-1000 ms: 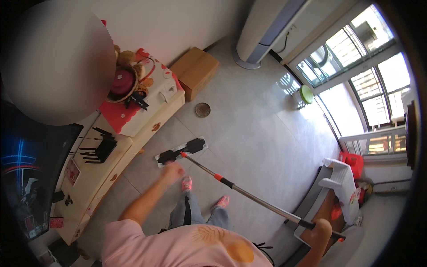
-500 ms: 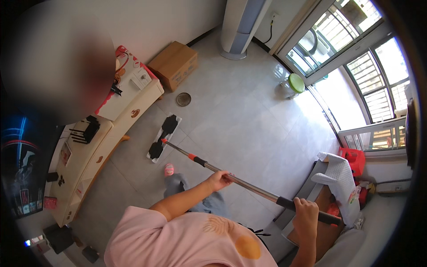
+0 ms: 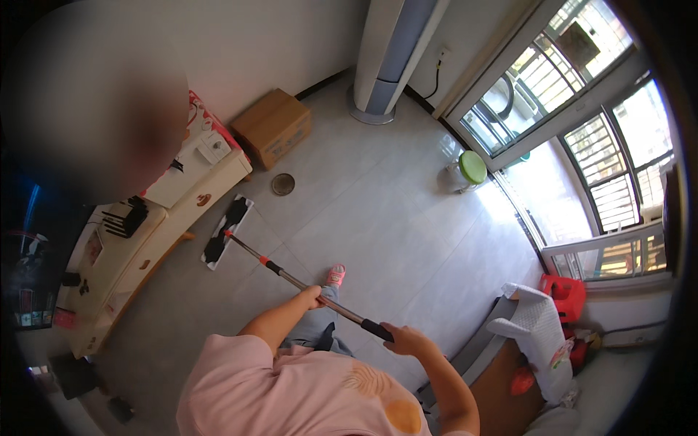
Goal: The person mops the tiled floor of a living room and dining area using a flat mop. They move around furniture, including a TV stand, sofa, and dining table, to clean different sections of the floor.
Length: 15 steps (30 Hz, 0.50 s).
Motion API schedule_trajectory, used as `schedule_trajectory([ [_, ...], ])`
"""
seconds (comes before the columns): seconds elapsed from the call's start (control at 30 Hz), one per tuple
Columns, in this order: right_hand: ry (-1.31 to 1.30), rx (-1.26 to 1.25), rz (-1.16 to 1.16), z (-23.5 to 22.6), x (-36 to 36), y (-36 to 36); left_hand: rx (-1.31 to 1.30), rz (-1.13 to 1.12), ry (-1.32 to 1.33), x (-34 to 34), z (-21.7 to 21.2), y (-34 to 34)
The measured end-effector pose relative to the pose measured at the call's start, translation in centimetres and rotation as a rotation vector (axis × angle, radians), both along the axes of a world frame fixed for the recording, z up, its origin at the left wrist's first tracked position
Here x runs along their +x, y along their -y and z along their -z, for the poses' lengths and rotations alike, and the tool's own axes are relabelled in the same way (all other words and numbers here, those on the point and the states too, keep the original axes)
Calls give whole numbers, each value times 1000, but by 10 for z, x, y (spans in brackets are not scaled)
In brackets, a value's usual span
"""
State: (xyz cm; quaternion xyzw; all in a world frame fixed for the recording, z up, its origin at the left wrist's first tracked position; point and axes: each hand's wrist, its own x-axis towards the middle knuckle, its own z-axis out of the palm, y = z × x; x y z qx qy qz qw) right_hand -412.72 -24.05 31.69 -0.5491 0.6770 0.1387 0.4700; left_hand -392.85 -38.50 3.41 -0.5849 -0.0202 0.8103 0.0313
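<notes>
I see pale grey tiled floor (image 3: 378, 218), glossy, sun glare near barred window (image 3: 582, 145) at right. White wall (image 3: 276, 51) behind. Tall standing air conditioner (image 3: 392, 58) in corner. Cardboard box (image 3: 275, 127) against wall, round floor drain (image 3: 283, 184) just beside it. Long cream cabinet (image 3: 145, 240) along left. Green-lidded bin (image 3: 465, 171) near window.

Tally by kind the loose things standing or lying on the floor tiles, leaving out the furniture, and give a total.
Flat mop, held by the left hand and right hand: 1
Cardboard box: 1
Green-lidded bin: 1
Tower air conditioner: 1
Total: 4
</notes>
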Motion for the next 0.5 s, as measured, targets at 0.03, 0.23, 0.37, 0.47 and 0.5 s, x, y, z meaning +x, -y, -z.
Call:
schedule_trajectory([
  [0.03,-29,-32,-21,-6,-6,1,86,41,-3,-12,2,1],
  [0.23,-190,163,49,-123,-96,7,479,82,-303,-142,-52,-34],
  [0.37,-363,5,-22,-199,-158,8,447,85,-436,-229,-147,-32],
  [0.47,-405,15,133,-231,-178,14,350,161,-531,-273,-179,-18],
  [0.5,-435,-18,123,-235,-182,21,315,174,-544,-285,-181,-13],
])
